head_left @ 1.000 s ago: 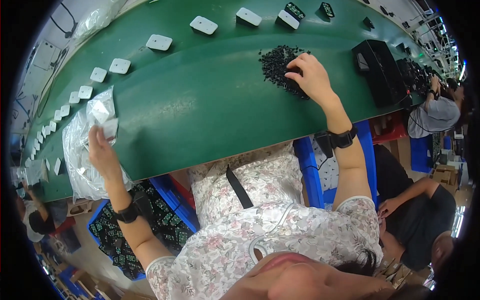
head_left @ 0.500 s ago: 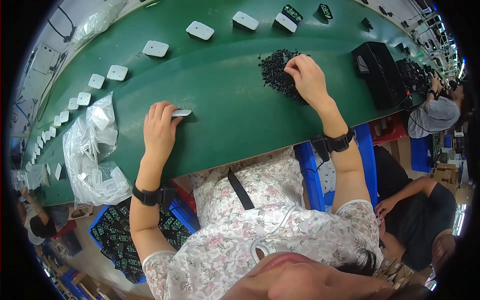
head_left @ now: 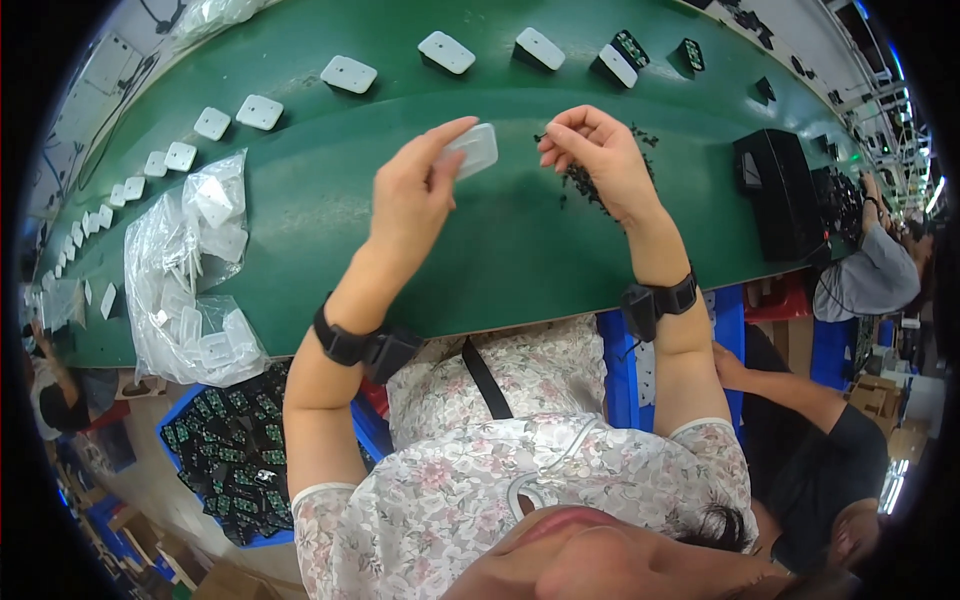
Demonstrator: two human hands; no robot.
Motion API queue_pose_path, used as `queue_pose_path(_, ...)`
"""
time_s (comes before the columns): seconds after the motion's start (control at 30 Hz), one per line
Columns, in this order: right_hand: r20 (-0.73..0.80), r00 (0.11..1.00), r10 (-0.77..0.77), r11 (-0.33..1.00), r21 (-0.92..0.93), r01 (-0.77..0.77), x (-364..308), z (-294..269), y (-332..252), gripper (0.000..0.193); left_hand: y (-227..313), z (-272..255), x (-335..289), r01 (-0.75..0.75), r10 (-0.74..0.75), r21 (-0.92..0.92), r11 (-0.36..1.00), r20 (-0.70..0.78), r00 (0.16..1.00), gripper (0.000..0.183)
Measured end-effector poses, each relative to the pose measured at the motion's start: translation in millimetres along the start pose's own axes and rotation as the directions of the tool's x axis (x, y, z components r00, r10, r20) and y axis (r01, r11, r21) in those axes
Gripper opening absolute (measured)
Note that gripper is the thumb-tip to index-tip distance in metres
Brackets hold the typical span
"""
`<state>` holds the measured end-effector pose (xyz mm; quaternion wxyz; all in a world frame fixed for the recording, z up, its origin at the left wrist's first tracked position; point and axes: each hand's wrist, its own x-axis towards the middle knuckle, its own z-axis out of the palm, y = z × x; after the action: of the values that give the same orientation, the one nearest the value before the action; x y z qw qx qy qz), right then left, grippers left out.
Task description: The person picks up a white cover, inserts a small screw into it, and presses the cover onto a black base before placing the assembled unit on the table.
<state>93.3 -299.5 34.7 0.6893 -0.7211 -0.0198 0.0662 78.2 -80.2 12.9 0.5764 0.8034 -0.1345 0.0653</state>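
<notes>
My left hand (head_left: 410, 200) grips a translucent white plastic cover (head_left: 480, 148) by its edge, raised above the green table. My right hand (head_left: 605, 160) is beside it, thumb and finger pinched on a small black part (head_left: 540, 137). Below the right hand, a pile of small black parts (head_left: 588, 190) lies partly hidden by the palm and wrist. The exact kind of these parts is too small to make out. A gap separates the cover from the pinched part.
White-topped cases (head_left: 349, 74) curve along the far side of the green table (head_left: 330, 240). A clear bag of white covers (head_left: 180, 290) lies left, a black box (head_left: 780, 190) right. Blue bins, one with circuit boards (head_left: 235, 455), stand below the edge. Co-workers sit nearby.
My left hand has lifted the cover and brought it rightward, turning its broad face into view. My right hand has come off the pile, moving left toward the cover with a small black part.
</notes>
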Motion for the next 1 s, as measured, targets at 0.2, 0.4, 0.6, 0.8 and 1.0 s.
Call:
queue_pose_path(0.2,0.084,0.996,0.039,0.986,0.156,-0.052,0.2,43.8,6.3,0.014,-11.4,16.5,-3.6,-0.042,0.04,-0.035,0.999,-0.043,0.998,0.023)
queue_pose_path(0.4,0.018,0.991,-0.135,0.988,-0.072,0.136,-3.5,49.7,17.9,0.011,-12.6,14.3,-4.9,-0.065,0.065,-0.011,0.998,-0.046,0.997,0.016)
queue_pose_path(0.6,0.1,0.958,-0.268,0.847,-0.449,0.284,-12.4,46.0,9.4,0.007,-8.3,10.7,-8.7,0.053,-0.051,-0.137,0.989,0.012,0.999,0.014)
queue_pose_path(0.8,0.075,0.997,0.007,1.0,-0.025,-0.005,-12.9,44.6,12.8,0.01,-15.1,8.4,-10.1,-0.121,0.121,-0.011,0.993,0.033,0.992,0.022)
queue_pose_path(1.0,0.017,1.0,-0.011,0.994,-0.105,0.013,-16.6,45.7,14.2,0.01,-9.8,14.5,-10.2,0.233,-0.245,-0.47,0.851,0.037,0.969,0.024)
